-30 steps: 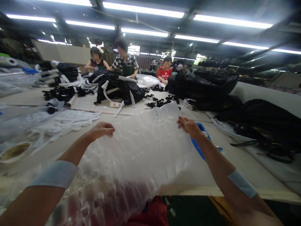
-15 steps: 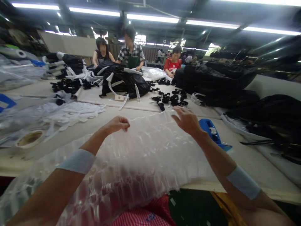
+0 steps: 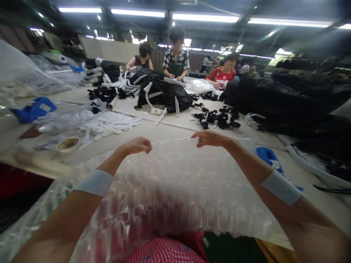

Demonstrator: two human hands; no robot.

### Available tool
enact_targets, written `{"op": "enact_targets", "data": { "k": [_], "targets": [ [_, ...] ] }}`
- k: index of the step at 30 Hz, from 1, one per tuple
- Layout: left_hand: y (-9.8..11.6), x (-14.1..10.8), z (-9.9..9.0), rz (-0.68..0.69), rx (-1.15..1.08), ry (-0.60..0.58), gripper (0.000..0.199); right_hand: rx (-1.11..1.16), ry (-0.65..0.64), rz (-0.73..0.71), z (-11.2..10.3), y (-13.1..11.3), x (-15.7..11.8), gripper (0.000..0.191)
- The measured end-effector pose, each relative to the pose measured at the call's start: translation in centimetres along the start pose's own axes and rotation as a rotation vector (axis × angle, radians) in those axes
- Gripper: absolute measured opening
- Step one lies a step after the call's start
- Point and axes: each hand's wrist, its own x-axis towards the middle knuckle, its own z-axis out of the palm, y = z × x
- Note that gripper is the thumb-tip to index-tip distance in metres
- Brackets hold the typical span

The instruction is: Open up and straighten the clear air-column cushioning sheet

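A clear air-cushion wrap [image 3: 175, 175] with rows of puffy cells spreads over the table front and hangs down towards my lap. My left hand [image 3: 137, 145] is closed in a pinch on its far edge. On the same edge, a short way to the right, my right hand [image 3: 210, 139] has thumb and fingers closed round the film. The stretch of edge between the two hands looks fairly taut. Both forearms wear a pale blue band.
Beyond lie black straps with buckles [image 3: 218, 118], a black bag [image 3: 164, 93] and white strips [image 3: 112, 122]. Left are a tape roll [image 3: 68, 144] and a blue object [image 3: 34, 109]; another blue object [image 3: 270, 157] is right, near black bundles [image 3: 274, 98]. Three people work across the table.
The view has turned left, so the table things appear farther right. My right hand has come nearer my left along the edge, its spread fingers now closed on the wrap.
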Motion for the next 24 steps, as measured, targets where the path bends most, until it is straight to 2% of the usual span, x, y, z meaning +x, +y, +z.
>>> {"op": "enact_targets", "data": {
  "k": [3, 5, 7, 9, 10, 12, 14, 15, 16, 18, 19, 21, 24],
  "targets": [
    [-1.3, -0.5, 0.4, 0.005, 0.048, 0.073, 0.015, -0.137, -0.029, 0.047, 0.3, -0.3, -0.2, 0.035],
    [-1.3, -0.7, 1.2, 0.022, 0.13, 0.119, 0.014, -0.262, -0.07, 0.063, 0.7, -1.6, 0.0, 0.043],
    [-0.4, -0.8, 2.0, 0.047, 0.229, 0.162, 0.016, -0.359, -0.051, 0.022, 1.4, -4.0, 0.6, 0.059],
    [1.1, -0.9, 2.8, 0.072, 0.339, 0.195, 0.019, -0.378, 0.037, -0.089, 2.4, -7.3, 1.4, 0.077],
    [2.0, -1.0, 3.2, 0.084, 0.408, 0.206, 0.02, -0.359, 0.073, -0.157, 3.1, -9.2, 1.8, 0.079],
    [3.5, -1.4, 3.8, 0.101, 0.565, 0.219, 0.024, -0.313, 0.065, -0.245, 4.5, -12.9, 2.7, 0.069],
    [4.2, -2.2, 4.0, 0.101, 0.707, 0.236, 0.032, -0.336, -0.102, -0.246, 5.6, -15.5, 3.7, 0.042],
    [4.2, -2.5, 3.8, 0.079, 0.747, 0.238, 0.038, -0.349, -0.165, -0.299, 5.9, -16.3, 4.3, 0.03],
    [3.9, -2.7, 3.6, 0.073, 0.767, 0.243, 0.043, -0.36, -0.206, -0.309, 6.1, -16.6, 4.9, 0.029],
    [3.0, -2.9, 3.0, 0.097, 0.768, 0.166, 0.049, -0.373, -0.289, -0.334, 6.4, -16.4, 5.8, 0.03],
    [2.6, -2.9, 2.9, 0.088, 0.819, 0.159, 0.049, -0.385, -0.284, -0.336, 6.7, -16.1, 6.1, 0.03],
    [2.1, -2.8, 3.2, 0.039, 0.972, 0.21, 0.049, -0.435, -0.189, -0.329, 7.4, -15.3, 6.4, 0.028],
    [2.1, -2.6, 4.2, -0.04, 1.116, 0.343, 0.049, -0.54, 0.032, -0.344, 8.9, -14.9, 6.3, 0.028]
  ]
}}
